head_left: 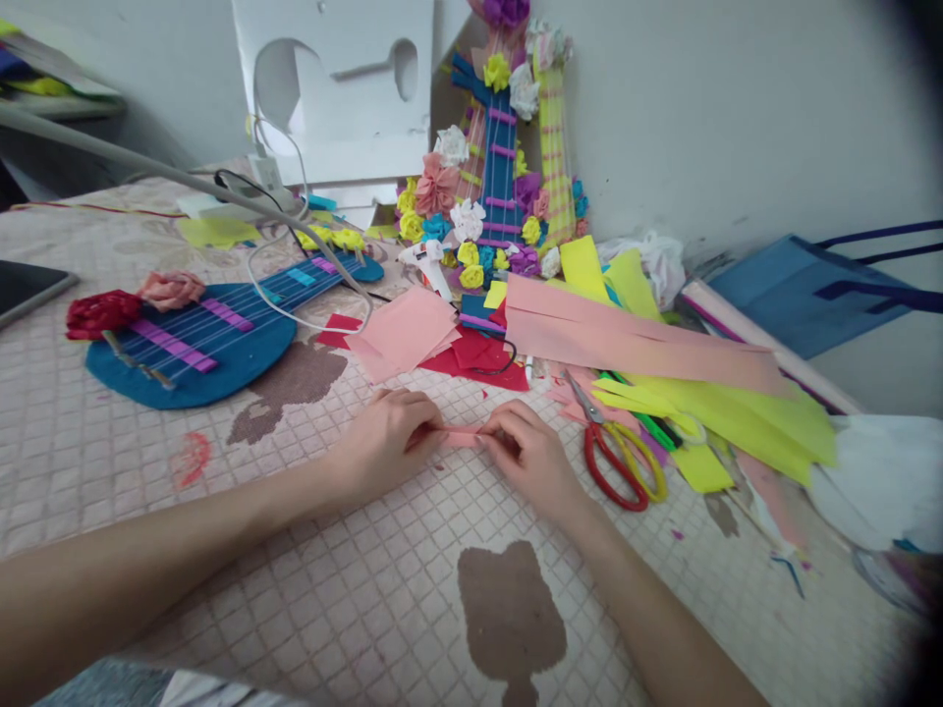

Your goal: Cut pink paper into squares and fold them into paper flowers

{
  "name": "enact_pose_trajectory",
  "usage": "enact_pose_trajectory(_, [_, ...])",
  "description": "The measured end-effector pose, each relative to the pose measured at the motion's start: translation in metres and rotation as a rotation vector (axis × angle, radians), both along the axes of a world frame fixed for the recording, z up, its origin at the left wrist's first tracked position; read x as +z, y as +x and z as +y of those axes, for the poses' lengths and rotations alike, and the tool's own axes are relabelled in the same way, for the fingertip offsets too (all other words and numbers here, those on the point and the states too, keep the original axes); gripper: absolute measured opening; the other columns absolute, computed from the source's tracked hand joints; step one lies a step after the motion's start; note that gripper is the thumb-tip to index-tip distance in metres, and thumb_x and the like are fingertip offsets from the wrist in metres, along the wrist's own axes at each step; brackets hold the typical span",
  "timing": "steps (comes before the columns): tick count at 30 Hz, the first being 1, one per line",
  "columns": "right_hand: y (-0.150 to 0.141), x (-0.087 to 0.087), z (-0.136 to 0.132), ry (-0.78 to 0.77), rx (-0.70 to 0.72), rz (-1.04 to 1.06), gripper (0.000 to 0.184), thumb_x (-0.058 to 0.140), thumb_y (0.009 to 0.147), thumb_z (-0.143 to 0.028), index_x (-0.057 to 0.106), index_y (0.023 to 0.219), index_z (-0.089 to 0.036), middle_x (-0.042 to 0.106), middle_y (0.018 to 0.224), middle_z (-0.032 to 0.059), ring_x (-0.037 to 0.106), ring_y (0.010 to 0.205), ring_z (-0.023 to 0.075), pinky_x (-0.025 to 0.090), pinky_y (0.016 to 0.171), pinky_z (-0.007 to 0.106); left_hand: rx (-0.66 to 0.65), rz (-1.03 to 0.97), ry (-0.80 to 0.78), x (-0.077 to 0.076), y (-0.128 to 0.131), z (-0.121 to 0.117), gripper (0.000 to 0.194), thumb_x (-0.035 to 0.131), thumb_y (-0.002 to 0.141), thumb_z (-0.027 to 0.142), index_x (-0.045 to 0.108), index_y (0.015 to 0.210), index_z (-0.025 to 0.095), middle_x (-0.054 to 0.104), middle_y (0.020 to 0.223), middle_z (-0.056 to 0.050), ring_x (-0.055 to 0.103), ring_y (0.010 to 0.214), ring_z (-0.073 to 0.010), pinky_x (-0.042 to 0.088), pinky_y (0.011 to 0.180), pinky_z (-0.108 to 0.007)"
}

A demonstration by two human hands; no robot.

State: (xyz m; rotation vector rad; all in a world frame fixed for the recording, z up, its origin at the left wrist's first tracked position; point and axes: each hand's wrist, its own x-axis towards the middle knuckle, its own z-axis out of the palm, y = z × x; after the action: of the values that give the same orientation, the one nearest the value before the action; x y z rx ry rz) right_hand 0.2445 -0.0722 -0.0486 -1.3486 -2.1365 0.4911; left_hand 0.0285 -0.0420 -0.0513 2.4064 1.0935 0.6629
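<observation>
Between my two hands a narrow pink paper strip (461, 436) is held level, just over the tablecloth. The fingers of my left hand (390, 437) pinch its left end. My right hand (531, 460) pinches the right end between thumb and fingers. Just beyond the hands lies a stack of pink paper squares (405, 332), partly over red paper (478, 361). Scissors (623, 457) with one red and one yellow handle rest to the right of my right hand.
A blue guitar-shaped cutout (198, 344) with paper roses lies at left. A white glue gun (428, 263) and decorated paper guitars (501, 167) stand at the back. Pink crepe paper (634, 339) and yellow crepe paper (744, 422) spread at right. A white cable (254, 270) loops over the table.
</observation>
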Motion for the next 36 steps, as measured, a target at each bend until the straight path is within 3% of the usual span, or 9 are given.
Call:
enact_pose_trajectory(6, [-0.002,-0.003,0.007,-0.021,-0.049,0.001,0.01,0.054,0.085,-0.016,0.052,0.076,-0.02,0.053,0.082,0.0006,0.054,0.076,0.0143,0.041,0.068,0.026,0.04,-0.034,-0.015,-0.002,0.003,0.004,0.005,0.053,0.08,0.014,0.055,0.075,0.016,0.06,0.069,0.0,0.053,0.064,-0.0127,0.038,0.065,-0.027])
enact_pose_trajectory(22, [-0.006,-0.007,0.013,0.001,-0.134,-0.102,0.012,0.054,0.084,-0.02,0.051,0.072,-0.02,0.053,0.08,0.0005,0.053,0.071,0.0146,0.04,0.064,0.027,0.038,0.072,0.033,-0.002,0.004,0.009,0.008,0.052,0.081,0.014,0.057,0.074,0.014,0.055,0.08,-0.003,0.052,0.072,-0.0145,0.04,0.068,-0.028])
enact_pose_trajectory(32, [-0.007,-0.008,0.012,0.008,-0.148,-0.147,0.012,0.053,0.085,-0.022,0.05,0.073,-0.021,0.054,0.082,0.001,0.055,0.073,0.0152,0.042,0.066,0.028,0.058,0.057,0.014,-0.005,0.006,0.011,0.007,0.052,0.08,0.012,0.056,0.075,0.014,0.055,0.079,-0.003,0.053,0.072,-0.0146,0.041,0.067,-0.027])
enact_pose_trajectory(36, [-0.007,-0.011,0.013,0.024,-0.164,-0.133,0.003,0.055,0.083,-0.021,0.052,0.084,-0.022,0.056,0.088,0.0022,0.057,0.078,0.0167,0.043,0.068,0.029,0.065,0.066,0.02,-0.003,0.006,0.012,0.005,0.052,0.082,0.014,0.057,0.083,0.014,0.056,0.084,-0.004,0.054,0.074,-0.0153,0.042,0.068,-0.028])
